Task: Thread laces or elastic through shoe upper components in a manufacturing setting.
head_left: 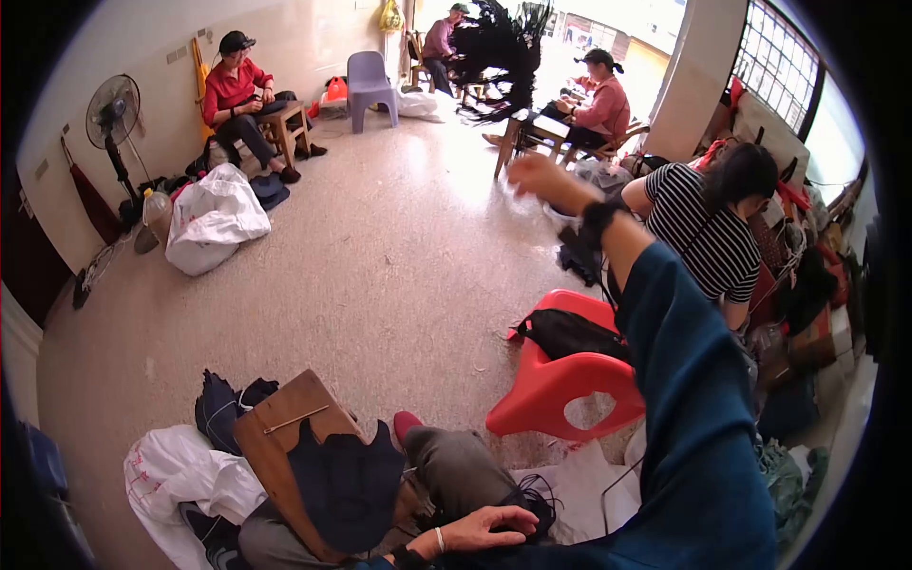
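My right hand [546,182] is raised out in front, blurred by motion, its fingers curled. A large bundle of black strands [499,57] flares above it and narrows down toward the fingers. Low in front, my left hand [489,528] lies with fingers stretched out beside a dark clump of black cords [534,503] at my lap. Left of that hand, a dark navy cut fabric piece [347,484] with pointed corners rests on a wooden board [271,454]. A thin stick-like tool [294,419] lies on the board.
A red plastic chair [532,385] holding a black bag [575,334] stands ahead to the right. Close beyond it sits a person in a striped shirt [698,218]. White sacks [217,218] and a fan [112,109] stand left. Other seated people work at the back.
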